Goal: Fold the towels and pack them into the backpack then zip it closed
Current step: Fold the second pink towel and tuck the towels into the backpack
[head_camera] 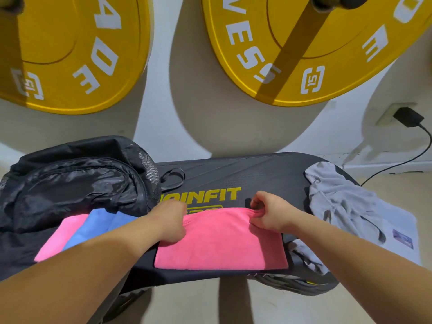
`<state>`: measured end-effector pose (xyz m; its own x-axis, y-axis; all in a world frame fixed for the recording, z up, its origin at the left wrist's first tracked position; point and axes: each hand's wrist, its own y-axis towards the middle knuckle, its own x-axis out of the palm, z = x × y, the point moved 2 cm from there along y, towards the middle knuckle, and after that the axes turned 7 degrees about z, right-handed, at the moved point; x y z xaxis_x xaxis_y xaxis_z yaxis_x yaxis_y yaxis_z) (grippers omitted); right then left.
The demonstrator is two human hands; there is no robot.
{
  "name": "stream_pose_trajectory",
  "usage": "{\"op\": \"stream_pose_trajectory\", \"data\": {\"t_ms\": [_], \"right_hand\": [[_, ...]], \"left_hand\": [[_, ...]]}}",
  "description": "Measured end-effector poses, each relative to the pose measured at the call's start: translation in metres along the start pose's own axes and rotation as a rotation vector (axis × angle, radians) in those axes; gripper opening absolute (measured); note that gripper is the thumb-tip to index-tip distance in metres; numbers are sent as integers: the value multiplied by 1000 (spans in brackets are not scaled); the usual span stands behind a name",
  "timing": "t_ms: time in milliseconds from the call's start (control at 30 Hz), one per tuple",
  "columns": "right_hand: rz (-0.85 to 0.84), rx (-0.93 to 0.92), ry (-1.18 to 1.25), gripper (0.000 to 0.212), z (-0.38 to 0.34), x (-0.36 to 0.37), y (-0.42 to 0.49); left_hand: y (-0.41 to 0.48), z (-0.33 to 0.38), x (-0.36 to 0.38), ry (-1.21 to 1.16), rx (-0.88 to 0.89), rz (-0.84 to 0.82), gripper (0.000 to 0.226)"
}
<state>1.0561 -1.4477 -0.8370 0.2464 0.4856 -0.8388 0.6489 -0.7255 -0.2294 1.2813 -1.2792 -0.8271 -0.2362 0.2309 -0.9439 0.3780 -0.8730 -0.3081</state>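
Pink towel (219, 242), laid flat on a black bench (268, 176) lettered "JOINFIT" in yellow, is pinched at its far corners by the left hand (171, 220) and right hand (268, 211), fingers curled into the cloth. A black backpack (77, 181) is seen at the bench's left end, a blue towel (98, 223) and a second pink towel (60, 237) lying against it

Bare forearms reach forward, left hand (171, 220) and right hand (268, 211) curled, gripping the far edge of the pink cloth towel (222, 242).
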Motion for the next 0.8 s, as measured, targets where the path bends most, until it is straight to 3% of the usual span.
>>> {"op": "stream_pose_trajectory", "data": {"t_ms": [67, 333, 500, 633, 800], "right_hand": [[-36, 23, 36, 33, -2, -2, 1], [-51, 180, 251, 16, 15, -18, -1], [60, 251, 232, 7, 27, -27, -2], [90, 284, 229, 6, 33, -27, 1], [109, 249, 106, 4, 35, -28, 6]], "left_hand": [[-2, 2, -3, -91, 0, 11, 24], [-11, -10, -33, -794, -175, 63, 38], [-5, -3, -29, -848, -181, 170, 29], [0, 11, -26, -724, -189, 292, 25], [-3, 24, -25, -836, -105, 260, 31]]}}
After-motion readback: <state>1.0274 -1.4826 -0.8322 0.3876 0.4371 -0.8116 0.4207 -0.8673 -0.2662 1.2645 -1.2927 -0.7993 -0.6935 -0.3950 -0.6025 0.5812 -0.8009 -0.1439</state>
